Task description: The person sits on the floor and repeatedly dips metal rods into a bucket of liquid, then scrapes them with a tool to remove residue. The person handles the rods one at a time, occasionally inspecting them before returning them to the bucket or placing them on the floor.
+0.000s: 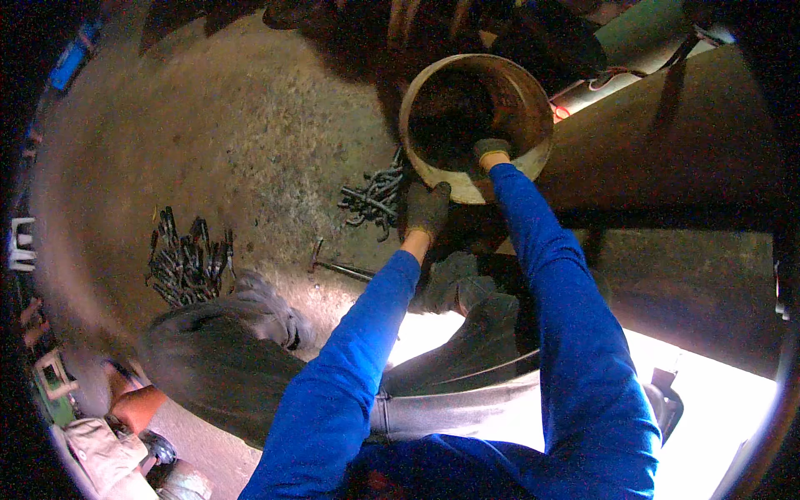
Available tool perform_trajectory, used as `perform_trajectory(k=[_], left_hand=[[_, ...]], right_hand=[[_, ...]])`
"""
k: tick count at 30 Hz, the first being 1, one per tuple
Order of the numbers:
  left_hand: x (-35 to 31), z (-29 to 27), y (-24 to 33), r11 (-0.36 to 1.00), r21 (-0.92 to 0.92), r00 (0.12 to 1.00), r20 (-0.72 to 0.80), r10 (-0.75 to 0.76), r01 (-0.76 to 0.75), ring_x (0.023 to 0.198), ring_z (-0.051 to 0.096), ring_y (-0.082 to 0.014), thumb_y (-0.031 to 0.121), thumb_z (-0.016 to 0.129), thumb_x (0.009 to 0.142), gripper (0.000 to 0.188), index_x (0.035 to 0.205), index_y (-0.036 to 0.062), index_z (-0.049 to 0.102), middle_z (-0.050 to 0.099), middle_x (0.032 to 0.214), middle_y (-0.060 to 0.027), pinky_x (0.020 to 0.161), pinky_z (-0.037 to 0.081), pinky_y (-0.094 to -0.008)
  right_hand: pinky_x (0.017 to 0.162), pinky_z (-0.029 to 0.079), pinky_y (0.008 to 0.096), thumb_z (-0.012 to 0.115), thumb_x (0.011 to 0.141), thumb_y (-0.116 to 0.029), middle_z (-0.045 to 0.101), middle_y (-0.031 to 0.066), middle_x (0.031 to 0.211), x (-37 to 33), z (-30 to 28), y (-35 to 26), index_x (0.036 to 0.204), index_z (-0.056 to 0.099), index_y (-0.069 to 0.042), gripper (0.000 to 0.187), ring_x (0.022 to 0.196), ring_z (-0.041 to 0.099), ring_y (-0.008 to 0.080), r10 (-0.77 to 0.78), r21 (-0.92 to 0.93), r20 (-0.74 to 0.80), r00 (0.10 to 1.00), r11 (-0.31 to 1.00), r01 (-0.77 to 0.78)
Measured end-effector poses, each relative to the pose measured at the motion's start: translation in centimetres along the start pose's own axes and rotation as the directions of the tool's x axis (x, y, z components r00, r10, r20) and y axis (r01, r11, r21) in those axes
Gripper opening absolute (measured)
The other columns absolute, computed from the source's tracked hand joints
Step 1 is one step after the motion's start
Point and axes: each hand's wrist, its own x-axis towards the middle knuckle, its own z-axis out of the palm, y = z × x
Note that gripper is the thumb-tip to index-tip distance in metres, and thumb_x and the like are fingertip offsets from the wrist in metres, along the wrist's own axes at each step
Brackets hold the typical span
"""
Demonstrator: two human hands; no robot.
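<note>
A round, pale-rimmed bucket (533,162) is tipped so that its mouth faces me, its inside dark. My left hand (427,210), in a dark glove, is closed on the near-left part of its rim. My right hand (492,150), also gloved, reaches over the near rim into the mouth; its fingers are hidden in the shadow inside. Just left of the bucket lies a small heap of dark, bent metal rods (375,197), close to my left hand. What the bucket holds is too dark to make out.
Another pile of dark metal pieces (190,260) lies on the concrete floor (275,125) by my left leg. A hammer-like tool (337,268) rests between my legs. To the right runs a large brown surface (667,142). Cloth (104,454) and an orange object (140,408) sit lower left.
</note>
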Motion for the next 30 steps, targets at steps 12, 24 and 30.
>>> perform_trajectory(k=[12, 24, 30], left_hand=[[-0.5, 0.0, 0.8, 0.989, 0.016, 0.988, 0.054, -0.146, 0.146, 0.095, 0.060, -0.0397, 0.035, 0.062, 0.079, 0.046, 0.104, -0.0035, 0.060, 0.064, 0.102, -0.0229, 0.080, 0.047, -0.0445], [1.5, 1.2, -3.7, 0.994, 0.052, 0.995, 0.007, -0.101, 0.100, 0.102, 0.056, -0.0442, 0.035, 0.064, 0.075, 0.057, 0.105, -0.0124, 0.054, 0.058, 0.107, -0.0317, 0.085, 0.044, -0.0449], [0.0, 1.1, -0.2, 0.988, -0.004, 0.987, 0.051, -0.153, 0.153, 0.100, 0.057, -0.0441, 0.032, 0.064, 0.075, 0.053, 0.102, -0.0126, 0.054, 0.058, 0.105, -0.0320, 0.085, 0.044, -0.0442]], right_hand=[[0.093, 0.044, 0.0496, 0.042, 0.088, -0.029, 0.060, 0.0126, 0.120, 0.1, 0.5, 0.4, 0.112, 0.066, -0.018, 0.036, 0.112, 0.056, 0.0329, 0.077, -0.005, 0.026, 0.997, 0.997, -0.077], [0.095, 0.042, 0.0484, 0.039, 0.090, -0.033, 0.056, 0.0137, 0.125, 0.6, 0.9, 0.6, 0.117, 0.063, -0.018, 0.040, 0.114, 0.054, 0.0342, 0.052, 0.064, -0.034, 0.998, 0.997, -0.050], [0.095, 0.043, 0.0470, 0.039, 0.090, -0.034, 0.056, 0.0143, 0.126, -0.1, 1.7, 2.0, 0.117, 0.063, -0.017, 0.040, 0.114, 0.054, 0.0347, 0.066, 0.062, -0.020, 0.998, 0.996, -0.065]])
